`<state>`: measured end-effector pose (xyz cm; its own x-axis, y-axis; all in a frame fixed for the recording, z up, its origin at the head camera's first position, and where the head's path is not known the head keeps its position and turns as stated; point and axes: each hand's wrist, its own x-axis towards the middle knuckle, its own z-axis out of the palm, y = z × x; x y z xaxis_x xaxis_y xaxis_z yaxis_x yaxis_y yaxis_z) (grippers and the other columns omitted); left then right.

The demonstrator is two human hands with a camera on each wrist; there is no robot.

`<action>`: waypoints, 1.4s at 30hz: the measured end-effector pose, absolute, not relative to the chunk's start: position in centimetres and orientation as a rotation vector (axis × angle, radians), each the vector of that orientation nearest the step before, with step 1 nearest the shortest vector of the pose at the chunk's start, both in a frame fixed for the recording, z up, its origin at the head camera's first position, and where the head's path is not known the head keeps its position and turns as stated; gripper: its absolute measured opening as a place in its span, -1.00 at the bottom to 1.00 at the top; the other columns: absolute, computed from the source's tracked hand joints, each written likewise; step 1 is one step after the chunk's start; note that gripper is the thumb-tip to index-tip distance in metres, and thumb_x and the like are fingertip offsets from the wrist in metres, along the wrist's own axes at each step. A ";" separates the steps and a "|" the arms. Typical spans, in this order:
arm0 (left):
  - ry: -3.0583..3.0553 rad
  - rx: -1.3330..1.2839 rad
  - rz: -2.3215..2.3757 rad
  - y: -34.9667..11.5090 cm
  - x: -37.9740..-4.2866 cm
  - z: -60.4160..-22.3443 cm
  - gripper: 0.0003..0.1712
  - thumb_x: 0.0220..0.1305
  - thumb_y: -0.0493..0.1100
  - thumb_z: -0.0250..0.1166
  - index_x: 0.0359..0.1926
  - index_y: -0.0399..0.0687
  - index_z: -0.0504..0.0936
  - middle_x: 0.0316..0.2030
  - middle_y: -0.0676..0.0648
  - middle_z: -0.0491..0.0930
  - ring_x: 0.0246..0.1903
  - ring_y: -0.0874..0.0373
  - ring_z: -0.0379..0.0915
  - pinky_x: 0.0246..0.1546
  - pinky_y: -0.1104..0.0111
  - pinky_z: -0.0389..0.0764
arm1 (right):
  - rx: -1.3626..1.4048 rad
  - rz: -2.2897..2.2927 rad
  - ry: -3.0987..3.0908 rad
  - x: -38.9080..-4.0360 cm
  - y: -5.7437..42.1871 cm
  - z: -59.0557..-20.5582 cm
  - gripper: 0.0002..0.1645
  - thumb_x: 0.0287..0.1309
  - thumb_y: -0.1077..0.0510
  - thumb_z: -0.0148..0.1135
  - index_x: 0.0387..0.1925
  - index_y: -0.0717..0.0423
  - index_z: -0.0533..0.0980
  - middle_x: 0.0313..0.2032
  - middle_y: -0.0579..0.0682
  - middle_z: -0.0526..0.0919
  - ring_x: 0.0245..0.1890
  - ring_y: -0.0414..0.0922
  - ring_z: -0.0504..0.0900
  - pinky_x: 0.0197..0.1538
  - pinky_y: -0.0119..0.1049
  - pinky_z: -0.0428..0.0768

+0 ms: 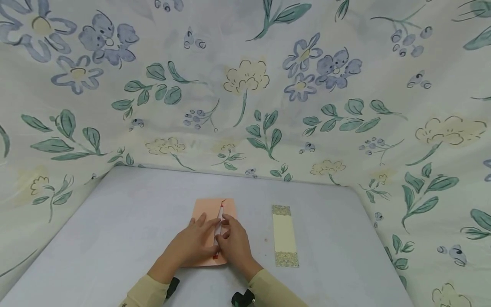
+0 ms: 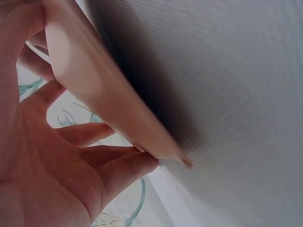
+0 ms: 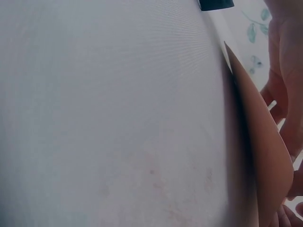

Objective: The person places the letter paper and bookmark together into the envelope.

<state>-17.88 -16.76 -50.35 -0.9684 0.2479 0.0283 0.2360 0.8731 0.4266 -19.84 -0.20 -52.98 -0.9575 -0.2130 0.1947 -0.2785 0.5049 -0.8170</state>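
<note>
A folded peach paper (image 1: 203,209), envelope-like, lies upright on the table in the head view. A long narrow gap runs down its right part, showing a white strip (image 1: 219,228) with red ends. My left hand (image 1: 193,241) spreads over the paper's left part, index finger and thumb at the gap. With curled fingers, my right hand (image 1: 235,243) holds the flap right of the gap, thumb and index finger at its edge. The left wrist view shows straight fingers touching the bowed paper (image 2: 90,71). In the right wrist view the paper (image 3: 260,142) bulges above the table.
Right of the hands lies a cream paper strip (image 1: 284,232) with gold patterned ends. The white table (image 1: 153,187) meets a floral cloth (image 1: 245,140) behind and at the sides. Dark wrist gear (image 1: 242,298) shows by the right sleeve.
</note>
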 end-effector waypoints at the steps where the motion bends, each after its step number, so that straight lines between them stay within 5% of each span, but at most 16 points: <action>1: 3.010 0.384 0.677 -16.7 -17.8 -50.3 -0.17 0.16 0.18 0.45 0.42 0.07 0.45 0.42 -0.47 0.25 0.24 -0.68 0.23 0.04 -0.32 0.50 | 0.429 1.459 -2.667 -19.8 -0.1 -52.9 -0.31 0.14 0.32 0.45 0.31 0.16 0.45 0.02 0.06 0.65 -0.44 -0.42 0.52 -0.41 -0.50 0.55; 42: 2.964 0.323 0.666 -16.5 -18.0 -50.1 -0.08 0.11 0.27 0.46 0.45 0.12 0.41 0.46 -0.43 0.20 0.33 -0.62 0.15 0.13 -0.35 0.41 | 0.166 1.303 -2.698 -20.4 5.1 -53.5 -0.39 0.24 0.19 0.42 0.30 0.06 0.47 -0.01 -0.04 0.64 -0.38 -0.36 0.49 -0.29 -0.44 0.55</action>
